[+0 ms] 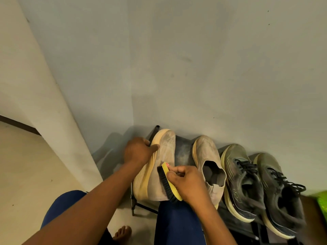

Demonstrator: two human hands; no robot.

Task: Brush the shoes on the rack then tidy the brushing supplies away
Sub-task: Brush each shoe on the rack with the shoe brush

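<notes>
A beige slip-on shoe [165, 152] with a yellowish sole lies tilted on its side on the dark rack [184, 152]. My left hand [137, 150] grips its sole near the toe. My right hand [185, 183] holds a yellow-backed brush [167, 181] with black bristles pressed against the shoe's side. The matching beige shoe [205, 156] stands upright just to the right. A pair of dark grey laced sneakers [256, 184] sits further right on the rack.
A plain wall rises right behind the rack, with a wall corner jutting out at the left. My knees in blue trousers [177, 221] press against the rack's front, and a bare foot [122, 233] rests on the tiled floor. Something bright green [323, 202] shows at the right edge.
</notes>
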